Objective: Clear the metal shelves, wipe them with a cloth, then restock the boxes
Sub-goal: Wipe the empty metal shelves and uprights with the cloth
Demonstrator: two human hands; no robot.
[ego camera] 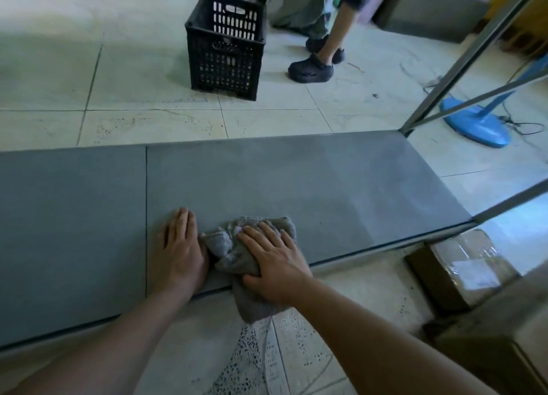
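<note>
A bare grey metal shelf (296,175) runs across the view, with nothing on it but my hands and a cloth. My right hand (274,261) presses flat on a crumpled grey cloth (234,246) near the shelf's front edge; part of the cloth hangs over that edge. My left hand (179,251) lies flat on the shelf just left of the cloth, fingers straight and touching its side. A brown cardboard box (462,271) wrapped in tape sits on the floor under the shelf's right end.
Grey shelf uprights (462,59) rise at the right. A black plastic crate (226,46) stands on the tiled floor beyond the shelf. Another person's legs and dark shoes (311,68) are beside it. A blue fan base (474,122) with a cable sits at the right.
</note>
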